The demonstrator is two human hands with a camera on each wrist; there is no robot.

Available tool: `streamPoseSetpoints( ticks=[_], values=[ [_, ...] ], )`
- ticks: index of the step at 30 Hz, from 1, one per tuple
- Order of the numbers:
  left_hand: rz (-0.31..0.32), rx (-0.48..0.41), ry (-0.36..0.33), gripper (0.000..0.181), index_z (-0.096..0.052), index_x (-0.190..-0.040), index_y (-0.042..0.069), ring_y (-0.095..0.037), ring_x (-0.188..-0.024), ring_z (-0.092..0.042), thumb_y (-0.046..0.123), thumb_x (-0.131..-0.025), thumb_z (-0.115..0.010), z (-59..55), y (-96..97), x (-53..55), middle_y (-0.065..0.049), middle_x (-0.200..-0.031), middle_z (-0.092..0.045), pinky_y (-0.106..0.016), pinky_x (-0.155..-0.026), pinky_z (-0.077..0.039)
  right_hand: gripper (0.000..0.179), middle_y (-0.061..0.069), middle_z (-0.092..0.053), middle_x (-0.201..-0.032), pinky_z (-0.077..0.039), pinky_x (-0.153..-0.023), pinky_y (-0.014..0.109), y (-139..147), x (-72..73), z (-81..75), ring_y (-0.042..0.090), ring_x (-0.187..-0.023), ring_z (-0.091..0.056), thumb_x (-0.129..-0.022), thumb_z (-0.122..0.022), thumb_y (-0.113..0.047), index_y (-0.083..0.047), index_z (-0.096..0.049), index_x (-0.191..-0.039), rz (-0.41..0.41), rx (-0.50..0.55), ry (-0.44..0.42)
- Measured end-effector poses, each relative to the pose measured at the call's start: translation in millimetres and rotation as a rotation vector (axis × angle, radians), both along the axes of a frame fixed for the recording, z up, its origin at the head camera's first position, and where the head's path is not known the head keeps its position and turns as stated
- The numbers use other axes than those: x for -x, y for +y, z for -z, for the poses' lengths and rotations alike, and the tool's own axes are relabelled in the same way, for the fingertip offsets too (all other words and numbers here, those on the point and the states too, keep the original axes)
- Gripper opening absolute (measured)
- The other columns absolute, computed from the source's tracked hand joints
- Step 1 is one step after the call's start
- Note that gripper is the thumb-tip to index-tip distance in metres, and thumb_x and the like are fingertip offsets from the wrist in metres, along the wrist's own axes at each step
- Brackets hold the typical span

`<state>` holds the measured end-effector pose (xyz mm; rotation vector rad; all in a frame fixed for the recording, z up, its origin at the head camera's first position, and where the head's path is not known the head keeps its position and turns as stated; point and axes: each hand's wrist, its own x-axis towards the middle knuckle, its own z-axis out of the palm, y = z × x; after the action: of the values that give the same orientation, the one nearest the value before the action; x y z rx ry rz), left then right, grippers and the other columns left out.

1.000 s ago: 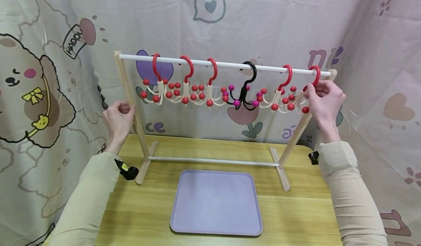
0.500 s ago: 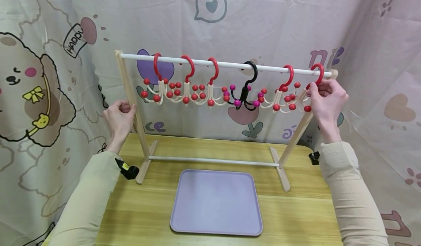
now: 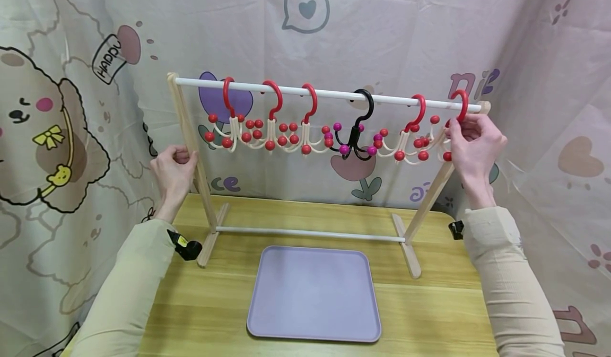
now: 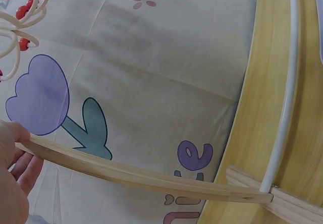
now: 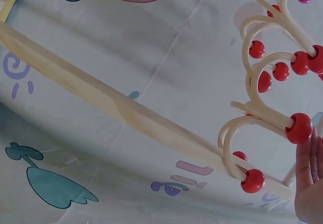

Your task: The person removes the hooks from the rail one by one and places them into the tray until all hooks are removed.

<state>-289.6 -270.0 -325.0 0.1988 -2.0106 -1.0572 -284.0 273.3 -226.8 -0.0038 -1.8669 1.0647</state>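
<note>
My left hand [image 3: 175, 174] pinches the left wooden post of the rack [image 3: 202, 184], thumb on one side and fingers on the other, as the left wrist view shows. At the right end of the white top rod [image 3: 329, 94], my right hand [image 3: 477, 142] pinches the rightmost claw hanger [image 3: 461, 106] just below its red hook. The hook's top arches above the rod. Its cream arms with red ball tips [image 5: 252, 181] show beside the hand. To its left hang a black claw hanger with pink balls [image 3: 355, 131] and several red-and-cream ones [image 3: 271, 102].
A lilac tray [image 3: 314, 293] lies on the wooden table [image 3: 429, 314] in front of the rack. The rack's lower white bar [image 3: 310, 233] joins two wooden feet [image 3: 411, 259]. A printed curtain [image 3: 382, 23] stands close behind and on both sides.
My right hand has moved slightly up and right with the rightmost claw hanger, whose hook now reaches higher above the rod. The left hand keeps its place on the post.
</note>
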Motion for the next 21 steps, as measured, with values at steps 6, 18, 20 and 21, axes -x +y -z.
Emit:
streamPoseSetpoints(
  ticks=[6, 18, 20, 21],
  values=[
    [0.001, -0.001, 0.001, 0.026, -0.071, -0.106, -0.007, 0.019, -0.065, -0.044, 0.014, -0.093, -0.069, 0.3, -0.5, -0.3, -0.025, -0.097, -0.075, -0.005, -0.065, -0.036, 0.032, 0.006, -0.077, -0.106, -0.051, -0.079, 0.009, -1.9, -0.2, -0.9, -0.013, -0.075, -0.062, -0.094, -0.069, -0.029, -0.007, -0.072, -0.117, -0.004, 0.004, 0.025],
    [0.004, 0.006, -0.007, 0.026, -0.072, -0.106, -0.007, 0.018, -0.066, -0.043, 0.015, -0.093, -0.068, -0.9, -0.7, -0.7, -0.025, -0.097, -0.075, -0.008, -0.069, -0.036, 0.031, -0.002, -0.077, -0.104, -0.053, -0.083, 0.012, -6.8, -7.5, -0.9, -0.008, -0.08, -0.067, -0.094, -0.069, -0.031, -0.009, -0.073, -0.116, -0.046, 0.033, 0.086],
    [0.001, 0.005, -0.008, 0.026, -0.072, -0.106, -0.007, 0.018, -0.065, -0.043, 0.015, -0.093, -0.068, -1.0, -0.7, -0.6, -0.025, -0.097, -0.075, -0.009, -0.07, -0.036, 0.032, -0.001, -0.077, -0.105, -0.053, -0.084, 0.013, -7.4, -8.3, -0.7, -0.006, -0.081, -0.068, -0.093, -0.07, -0.033, -0.01, -0.073, -0.115, -0.048, 0.039, 0.096],
    [-0.002, 0.005, -0.011, 0.026, -0.072, -0.106, -0.007, 0.019, -0.065, -0.043, 0.015, -0.093, -0.068, -0.9, -0.7, -0.6, -0.025, -0.098, -0.075, -0.009, -0.07, -0.036, 0.032, -0.001, -0.077, -0.105, -0.054, -0.084, 0.014, -7.8, -8.6, -0.6, -0.006, -0.081, -0.068, -0.093, -0.07, -0.033, -0.01, -0.074, -0.115, -0.05, 0.041, 0.103]
  ],
)
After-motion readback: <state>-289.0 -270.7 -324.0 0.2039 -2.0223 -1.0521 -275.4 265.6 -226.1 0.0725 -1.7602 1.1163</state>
